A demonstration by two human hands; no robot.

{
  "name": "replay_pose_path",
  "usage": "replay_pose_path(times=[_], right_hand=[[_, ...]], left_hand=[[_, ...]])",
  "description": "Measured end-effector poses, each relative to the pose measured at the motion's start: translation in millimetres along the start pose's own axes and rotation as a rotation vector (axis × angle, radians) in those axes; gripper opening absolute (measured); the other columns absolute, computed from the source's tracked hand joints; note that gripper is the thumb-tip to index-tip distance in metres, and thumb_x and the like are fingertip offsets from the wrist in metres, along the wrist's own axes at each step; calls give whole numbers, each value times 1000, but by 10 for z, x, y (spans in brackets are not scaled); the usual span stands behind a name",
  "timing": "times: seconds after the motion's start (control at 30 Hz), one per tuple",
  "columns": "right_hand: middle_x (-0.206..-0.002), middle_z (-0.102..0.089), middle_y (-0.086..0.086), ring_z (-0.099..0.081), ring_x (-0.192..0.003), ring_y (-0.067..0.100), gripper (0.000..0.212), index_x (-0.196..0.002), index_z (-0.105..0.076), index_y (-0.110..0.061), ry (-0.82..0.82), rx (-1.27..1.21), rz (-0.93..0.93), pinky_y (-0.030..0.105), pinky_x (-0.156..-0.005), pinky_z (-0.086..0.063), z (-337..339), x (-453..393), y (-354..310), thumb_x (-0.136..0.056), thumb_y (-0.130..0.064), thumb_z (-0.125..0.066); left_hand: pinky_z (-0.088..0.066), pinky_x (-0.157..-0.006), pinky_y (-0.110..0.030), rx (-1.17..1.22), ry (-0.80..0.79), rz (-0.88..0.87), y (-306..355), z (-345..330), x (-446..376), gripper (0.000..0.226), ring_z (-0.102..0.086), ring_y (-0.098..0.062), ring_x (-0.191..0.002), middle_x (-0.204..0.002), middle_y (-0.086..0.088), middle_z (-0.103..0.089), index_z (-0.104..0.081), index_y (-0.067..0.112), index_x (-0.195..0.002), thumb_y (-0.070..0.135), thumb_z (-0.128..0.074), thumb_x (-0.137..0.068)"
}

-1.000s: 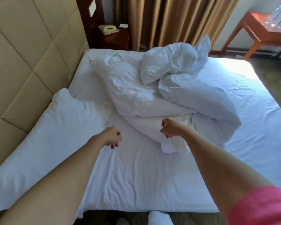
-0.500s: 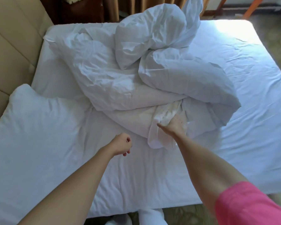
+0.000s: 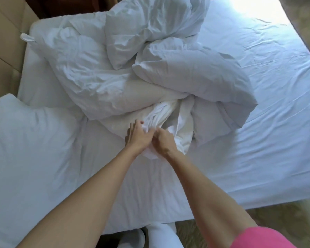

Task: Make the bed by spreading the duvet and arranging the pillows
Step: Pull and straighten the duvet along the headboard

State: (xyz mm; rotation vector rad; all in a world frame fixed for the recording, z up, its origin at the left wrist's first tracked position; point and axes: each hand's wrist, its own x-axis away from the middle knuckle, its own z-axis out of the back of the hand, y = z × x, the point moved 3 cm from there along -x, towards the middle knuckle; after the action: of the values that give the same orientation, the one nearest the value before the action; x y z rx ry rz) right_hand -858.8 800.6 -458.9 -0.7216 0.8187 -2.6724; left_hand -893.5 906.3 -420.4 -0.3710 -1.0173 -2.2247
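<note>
A white duvet (image 3: 195, 74) lies crumpled in a heap in the middle of the bed (image 3: 276, 86). Its bunched near end hangs toward me. My left hand (image 3: 135, 136) lies on that bunched fabric with its fingers spread. Beside it, my right hand (image 3: 164, 142) grips the same bunch, fingers curled into the folds. The two hands touch each other. One white pillow (image 3: 25, 149) lies at the near left against the headboard. A second pillow-like lump (image 3: 150, 24) sits atop the heap at the far side.
A padded beige headboard (image 3: 2, 51) runs along the left. The mattress edge is right in front of me, with my white-socked feet (image 3: 161, 235) below it. Patterned carpet (image 3: 276, 217) shows at the lower right. Bright sunlight falls on the far right corner of the sheet.
I have leaned in over the bed. My left hand moved right from the bare sheet onto the bunched duvet end, and my right hand has closed on that fabric.
</note>
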Motion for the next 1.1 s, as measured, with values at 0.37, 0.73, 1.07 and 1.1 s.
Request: replay_pose_path(times=[0.37,0.73,1.07,1.1], right_hand=[[-79,-62,13,-58,-73,36,9,-86,-56,-5,-68,293,598,45,-62,-48,315,842,-725,-78,-1,-54],[-138,-51,-5,-46,-128,14,48,-134,-52,-23,-105,-835,-91,25,-98,-30,463,891,-1072,-99,-55,-40],[-82,-64,-3,-61,-71,13,56,-99,-66,-14,-494,-630,-282,25,-61,-50,-120,924,-2368,-73,-63,-75],[-79,-63,0,-62,-69,16,49,-95,-62,-12,-476,-647,-320,26,-58,-53,-199,979,-2392,-75,-54,-78]], left_hand=[[-45,-95,-44,-461,-30,51,330,481,-12,45,-50,-40,-123,-138,-21,-46,-41,2,-137,12,-47,-94],[-54,-87,-36,690,316,-84,-620,1543,826,25,-68,-23,-99,-107,-4,-73,-71,16,-109,17,-56,-88],[-48,-66,-13,713,304,-261,-1167,2004,2079,17,-63,2,-75,-80,15,-72,-66,17,-94,1,-62,-90],[-49,-67,-15,721,310,-250,-1217,2010,2091,15,-63,-1,-77,-82,13,-72,-67,16,-95,2,-64,-89]])
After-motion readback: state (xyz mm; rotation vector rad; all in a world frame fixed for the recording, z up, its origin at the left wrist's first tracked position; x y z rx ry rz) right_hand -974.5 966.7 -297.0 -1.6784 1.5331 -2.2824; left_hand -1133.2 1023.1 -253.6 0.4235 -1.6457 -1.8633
